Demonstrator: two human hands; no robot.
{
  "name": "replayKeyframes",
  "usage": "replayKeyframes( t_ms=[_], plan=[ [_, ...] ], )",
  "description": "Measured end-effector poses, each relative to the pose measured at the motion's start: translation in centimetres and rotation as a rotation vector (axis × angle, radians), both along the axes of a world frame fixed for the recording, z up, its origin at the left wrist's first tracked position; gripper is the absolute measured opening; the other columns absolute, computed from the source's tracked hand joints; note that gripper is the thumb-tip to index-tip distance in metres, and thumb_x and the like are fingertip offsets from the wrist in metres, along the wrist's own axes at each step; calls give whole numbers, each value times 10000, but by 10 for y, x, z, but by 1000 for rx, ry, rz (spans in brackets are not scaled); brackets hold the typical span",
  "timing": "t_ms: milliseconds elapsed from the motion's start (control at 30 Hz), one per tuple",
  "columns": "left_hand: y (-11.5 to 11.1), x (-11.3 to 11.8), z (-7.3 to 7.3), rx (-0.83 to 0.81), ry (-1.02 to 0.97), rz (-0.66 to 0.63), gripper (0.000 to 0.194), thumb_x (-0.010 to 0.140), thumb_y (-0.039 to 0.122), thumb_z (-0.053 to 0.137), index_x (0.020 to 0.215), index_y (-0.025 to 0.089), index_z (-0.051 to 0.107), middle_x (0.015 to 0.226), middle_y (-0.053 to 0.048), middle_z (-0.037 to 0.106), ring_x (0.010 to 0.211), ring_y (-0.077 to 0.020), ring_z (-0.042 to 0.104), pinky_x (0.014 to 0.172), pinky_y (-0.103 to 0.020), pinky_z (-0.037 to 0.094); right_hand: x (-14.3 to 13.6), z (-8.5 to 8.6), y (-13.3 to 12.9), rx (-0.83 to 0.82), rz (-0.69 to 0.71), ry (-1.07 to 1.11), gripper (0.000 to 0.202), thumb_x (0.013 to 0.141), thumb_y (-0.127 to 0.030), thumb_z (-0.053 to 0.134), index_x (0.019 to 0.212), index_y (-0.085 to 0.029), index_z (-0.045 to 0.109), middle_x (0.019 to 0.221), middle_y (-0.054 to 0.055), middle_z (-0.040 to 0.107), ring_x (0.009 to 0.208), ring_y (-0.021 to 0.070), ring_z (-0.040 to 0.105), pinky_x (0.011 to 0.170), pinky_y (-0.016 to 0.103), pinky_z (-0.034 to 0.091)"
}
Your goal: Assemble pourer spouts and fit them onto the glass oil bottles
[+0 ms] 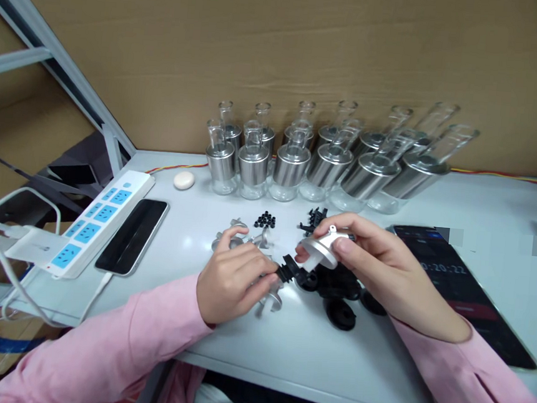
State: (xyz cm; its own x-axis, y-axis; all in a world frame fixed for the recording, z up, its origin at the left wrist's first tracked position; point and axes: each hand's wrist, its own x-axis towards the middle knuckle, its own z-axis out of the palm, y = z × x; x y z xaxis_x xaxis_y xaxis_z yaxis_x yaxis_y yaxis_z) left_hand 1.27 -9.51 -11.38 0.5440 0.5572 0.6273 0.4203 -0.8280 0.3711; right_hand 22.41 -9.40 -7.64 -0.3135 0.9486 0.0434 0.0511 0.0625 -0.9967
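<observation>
My left hand [230,283] pinches a small black ribbed stopper [287,271] between thumb and fingertips. In my right hand [380,268] is a silver metal cap [320,251] with a white stem underneath, tilted toward the stopper. The two parts are close together; I cannot tell whether they touch. Beneath and beside my left hand lie several more silver caps [271,301], partly hidden by it. Black round discs [341,314] lie below my right hand. Farther back are a cluster of small black rings [265,220] and a heap of small black levers [316,218].
Glass bottles with metal sleeves [291,166] stand in two rows at the back. To the left are a power strip [100,221], a phone [132,236] and a white round object [184,180]. A larger device [471,294] showing a timer lies right, partly beneath my right forearm.
</observation>
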Motion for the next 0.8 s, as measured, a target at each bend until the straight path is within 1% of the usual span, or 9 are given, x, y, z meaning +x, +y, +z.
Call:
replayKeyframes(
  t_ms=[133, 233, 400, 633, 800],
  plan=[
    [-1, 0, 1, 1, -18, 17, 71, 845, 113, 510, 792, 159, 512, 692, 19, 654, 628, -116, 586, 915, -429, 349, 0, -1, 2, 31, -70, -51, 222, 848, -428, 562, 916, -217, 566, 761, 13, 634, 717, 145, 602, 649, 250, 472],
    [0, 0, 1, 7, -36, 35, 75, 845, 115, 507, 785, 161, 506, 676, 23, 645, 623, -113, 581, 914, -426, 348, 0, -1, 3, 29, -43, -83, 233, 844, -439, 561, 898, -213, 565, 752, 11, 626, 711, 145, 602, 638, 244, 470],
    [1, 0, 1, 8, -44, 34, 68, 837, 106, 509, 795, 159, 510, 677, 24, 645, 620, -112, 581, 916, -427, 348, -1, 1, 2, 43, 23, -96, 234, 855, -439, 544, 895, -208, 557, 814, 36, 655, 746, 155, 616, 641, 245, 478],
    [1, 0, 1, 8, -37, 31, 72, 844, 115, 500, 790, 164, 505, 679, 22, 645, 611, -111, 577, 912, -420, 352, 1, -1, 2, 44, 8, -124, 228, 857, -438, 536, 910, -216, 552, 729, 10, 624, 747, 155, 625, 634, 232, 482],
    [1, 0, 0, -13, 3, 23, 69, 853, 127, 491, 797, 165, 506, 677, 19, 641, 618, -117, 579, 913, -418, 348, 0, -4, 2, 56, -26, -187, 249, 852, -455, 530, 932, -220, 560, 814, 33, 666, 746, 167, 632, 586, 235, 481]
  ],
)
